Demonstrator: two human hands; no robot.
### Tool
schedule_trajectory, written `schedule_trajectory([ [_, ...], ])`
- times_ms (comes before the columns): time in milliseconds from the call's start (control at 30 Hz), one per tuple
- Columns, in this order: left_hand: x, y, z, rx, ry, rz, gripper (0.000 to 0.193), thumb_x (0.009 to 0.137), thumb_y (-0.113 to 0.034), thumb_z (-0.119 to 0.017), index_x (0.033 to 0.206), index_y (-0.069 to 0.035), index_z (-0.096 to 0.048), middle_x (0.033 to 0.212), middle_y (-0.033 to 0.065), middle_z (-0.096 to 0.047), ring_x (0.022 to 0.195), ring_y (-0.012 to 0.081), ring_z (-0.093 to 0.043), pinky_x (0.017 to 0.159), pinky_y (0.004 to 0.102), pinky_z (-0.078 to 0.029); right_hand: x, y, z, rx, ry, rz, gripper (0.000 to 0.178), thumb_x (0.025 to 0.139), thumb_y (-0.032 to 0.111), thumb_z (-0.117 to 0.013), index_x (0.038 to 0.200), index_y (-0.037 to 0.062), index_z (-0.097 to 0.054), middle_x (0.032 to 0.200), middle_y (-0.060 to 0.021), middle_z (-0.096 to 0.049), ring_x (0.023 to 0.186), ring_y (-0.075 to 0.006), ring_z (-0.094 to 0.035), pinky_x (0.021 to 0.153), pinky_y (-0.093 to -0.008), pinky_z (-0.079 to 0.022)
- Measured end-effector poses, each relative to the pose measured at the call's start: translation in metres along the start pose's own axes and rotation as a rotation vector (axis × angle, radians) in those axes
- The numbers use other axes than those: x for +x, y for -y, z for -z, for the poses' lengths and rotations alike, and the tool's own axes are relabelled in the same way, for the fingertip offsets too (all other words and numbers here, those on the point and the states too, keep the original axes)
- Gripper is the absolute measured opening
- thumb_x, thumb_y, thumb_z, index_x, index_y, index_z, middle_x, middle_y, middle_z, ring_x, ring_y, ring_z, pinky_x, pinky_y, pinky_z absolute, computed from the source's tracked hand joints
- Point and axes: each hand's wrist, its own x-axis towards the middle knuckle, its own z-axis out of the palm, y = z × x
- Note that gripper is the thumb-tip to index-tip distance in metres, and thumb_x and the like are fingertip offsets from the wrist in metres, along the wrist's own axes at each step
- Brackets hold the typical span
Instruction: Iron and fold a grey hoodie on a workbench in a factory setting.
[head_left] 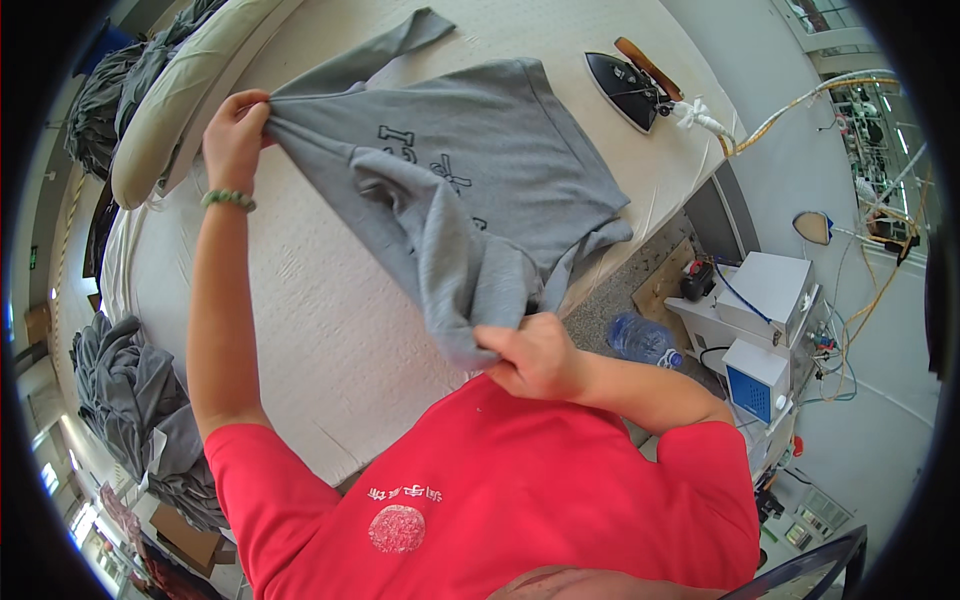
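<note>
A grey sweatshirt with dark lettering is stretched between my two hands over the pale padded table. My left hand, with a beaded bracelet at its wrist, pinches the garment's far left edge, lifting it. Close to my chest, my right hand is closed round a bunched part of the sweatshirt. The cloth sags in folds between the hands, while one sleeve points away toward the far side. The rest of the body lies fairly flat on the table.
An iron rests at the table's far right, its hose and cord running right. A padded pressing arm stands left. Grey garments are piled beyond the left edge. On the right are a water jug and white boxes.
</note>
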Motion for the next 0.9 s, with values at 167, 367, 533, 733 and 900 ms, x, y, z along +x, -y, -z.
schedule_trajectory([
  [167, -0.008, 0.045, 0.041, 0.074, -0.036, -0.029, 0.019, 0.095, -0.01, -0.064, 0.11, -0.003, -0.073, 0.092, 0.0011, -0.072, 0.076, 0.0082, -0.065, 0.065, 0.0233, -0.054, -0.003, -0.005, -0.045, 0.171, 0.1, 0.135, 0.04, 0.075, 0.01, -0.078, 0.113, 0.0041, -0.066, 0.062, -0.0052, -0.058, 0.054, -0.0228, -0.063, 0.047, -0.0364, -0.046],
  [367, -0.044, 0.142, 0.046, 0.32, -0.047, 0.019, 0.023, 0.093, -0.012, -0.067, 0.114, -0.004, -0.071, 0.095, 0.0084, -0.073, 0.077, 0.0156, -0.066, 0.069, 0.0292, -0.055, -0.022, -0.032, -0.133, 0.113, 0.341, 0.295, 0.03, 0.084, 0.013, -0.069, 0.112, 0.0033, -0.065, 0.064, -0.0047, -0.061, 0.057, -0.0232, -0.066, 0.049, -0.0373, -0.049],
  [533, -0.146, 0.116, -0.016, 0.651, 0.068, -0.222, 0.046, 0.091, -0.033, -0.077, 0.128, -0.007, -0.066, 0.12, 0.0161, -0.069, 0.107, 0.0318, -0.066, 0.095, 0.0407, -0.053, -0.037, -0.051, -0.177, -0.032, 0.644, 0.221, 0.032, 0.091, 0.014, -0.056, 0.12, 0.0048, -0.064, 0.074, -0.008, -0.066, 0.066, -0.0274, -0.071, 0.053, -0.0417, -0.053],
  [733, -0.272, 0.06, -0.063, 0.854, 0.385, -0.205, 0.043, 0.086, -0.025, -0.078, 0.123, -0.007, -0.067, 0.111, 0.015, -0.067, 0.106, 0.0328, -0.065, 0.092, 0.0437, -0.053, -0.036, -0.044, -0.18, -0.091, 0.853, 0.212, 0.043, 0.092, 0.014, -0.055, 0.134, 0.0082, -0.059, 0.085, -0.0104, -0.07, 0.07, -0.0303, -0.072, 0.057, -0.0446, -0.055],
  [900, -0.273, 0.083, -0.017, 0.61, 0.416, -0.037, 0.034, 0.084, -0.01, -0.072, 0.118, -0.005, -0.068, 0.106, 0.0116, -0.069, 0.102, 0.0271, -0.07, 0.089, 0.038, -0.057, -0.03, -0.026, -0.14, 0.001, 0.844, 0.203, 0.051, 0.091, 0.017, -0.061, 0.141, 0.0091, -0.056, 0.113, -0.0144, -0.068, 0.084, -0.0327, -0.071, 0.068, -0.0456, -0.058],
])
